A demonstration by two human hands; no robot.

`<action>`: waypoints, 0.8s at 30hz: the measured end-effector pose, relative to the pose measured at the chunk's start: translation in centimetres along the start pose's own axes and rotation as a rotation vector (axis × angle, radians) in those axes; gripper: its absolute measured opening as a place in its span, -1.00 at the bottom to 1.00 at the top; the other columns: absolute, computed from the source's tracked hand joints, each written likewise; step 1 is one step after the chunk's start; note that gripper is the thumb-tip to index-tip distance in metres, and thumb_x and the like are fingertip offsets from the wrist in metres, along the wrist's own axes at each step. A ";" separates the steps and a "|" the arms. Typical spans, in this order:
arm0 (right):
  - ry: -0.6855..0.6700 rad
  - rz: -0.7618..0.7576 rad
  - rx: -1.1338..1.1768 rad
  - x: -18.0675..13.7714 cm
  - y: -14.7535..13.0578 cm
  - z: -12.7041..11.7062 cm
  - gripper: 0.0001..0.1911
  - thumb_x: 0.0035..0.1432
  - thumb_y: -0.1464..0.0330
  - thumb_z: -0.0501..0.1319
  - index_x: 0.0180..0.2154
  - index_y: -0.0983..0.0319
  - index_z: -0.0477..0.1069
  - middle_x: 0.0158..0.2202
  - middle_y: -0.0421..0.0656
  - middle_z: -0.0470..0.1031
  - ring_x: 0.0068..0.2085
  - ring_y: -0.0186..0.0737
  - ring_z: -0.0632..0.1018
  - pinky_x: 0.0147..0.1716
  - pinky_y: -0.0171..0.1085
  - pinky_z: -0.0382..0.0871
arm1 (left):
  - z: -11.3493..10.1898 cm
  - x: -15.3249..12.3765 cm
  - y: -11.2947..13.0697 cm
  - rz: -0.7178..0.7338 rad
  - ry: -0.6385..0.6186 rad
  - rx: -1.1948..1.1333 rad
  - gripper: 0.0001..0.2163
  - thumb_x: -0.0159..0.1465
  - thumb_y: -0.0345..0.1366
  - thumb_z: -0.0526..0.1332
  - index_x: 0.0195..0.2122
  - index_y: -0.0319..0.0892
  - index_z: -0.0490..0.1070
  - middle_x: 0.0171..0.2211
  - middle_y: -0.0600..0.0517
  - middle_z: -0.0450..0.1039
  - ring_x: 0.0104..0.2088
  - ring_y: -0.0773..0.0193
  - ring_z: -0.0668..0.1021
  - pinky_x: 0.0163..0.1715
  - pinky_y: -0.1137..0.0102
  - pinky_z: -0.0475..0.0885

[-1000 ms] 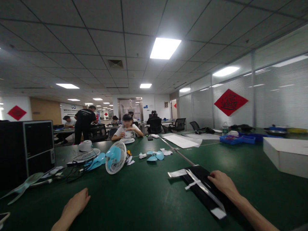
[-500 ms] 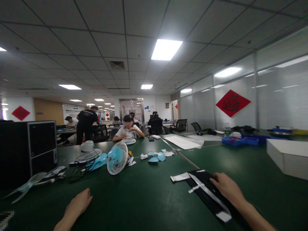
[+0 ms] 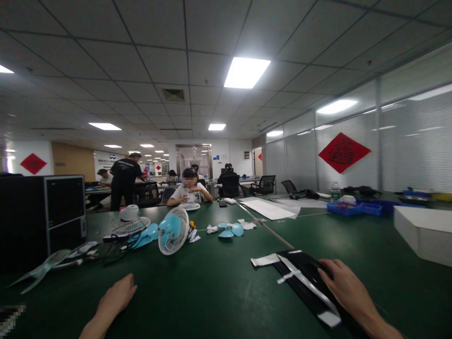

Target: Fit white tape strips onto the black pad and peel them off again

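Note:
My left hand [image 3: 117, 294] rests on the green table at the lower left, its fingers curled in and nothing visible in them. At the lower right lies a flat black piece [image 3: 287, 270] crossed by white tape strips [image 3: 310, 285]. My right hand [image 3: 348, 287] grips this piece at its right edge, thumb toward the tape; the other fingertips are partly hidden. Ahead of my left hand stands a fan head [image 3: 173, 230] with pale blue blades in a white grille, tilted on its side. A loose blue fan blade [image 3: 230, 230] lies to the right of it.
A black computer tower [image 3: 65, 216] stands at the left, near a translucent blade [image 3: 45, 268] and tangled cables. White sheets [image 3: 270, 208], blue trays [image 3: 344, 208] and a white box [image 3: 423, 235] are on the right side. Across the table [image 3: 212, 287] sits a person [image 3: 190, 190].
My right hand has shifted slightly right and down, curling more closely at the black piece's edge. My left hand stays nearly still. The view has turned slightly left.

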State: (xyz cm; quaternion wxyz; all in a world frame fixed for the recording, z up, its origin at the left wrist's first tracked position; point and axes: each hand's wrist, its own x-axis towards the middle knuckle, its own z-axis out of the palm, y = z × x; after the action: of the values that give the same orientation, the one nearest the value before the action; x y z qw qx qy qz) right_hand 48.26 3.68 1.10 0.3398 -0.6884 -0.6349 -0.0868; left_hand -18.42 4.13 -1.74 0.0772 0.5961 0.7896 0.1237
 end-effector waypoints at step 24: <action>-0.283 0.242 0.119 -4.1 -0.8 -1.8 -0.44 -0.08 -0.10 0.06 -0.27 0.19 0.45 -0.40 -0.03 0.59 -0.35 0.06 0.59 -0.40 -0.15 0.38 | -0.1 0.1 0.1 -0.013 -0.017 -0.017 -0.84 0.27 -0.27 -0.02 -0.29 -0.15 0.31 -0.20 -0.13 0.50 -0.25 0.15 0.55 -0.34 0.35 0.37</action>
State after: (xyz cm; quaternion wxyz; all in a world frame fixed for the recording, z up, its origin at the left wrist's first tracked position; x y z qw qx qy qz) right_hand 47.31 -0.71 0.53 0.2951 -0.7439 -0.5928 0.0899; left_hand -18.37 4.25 -1.59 0.0898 0.5911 0.7918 0.1248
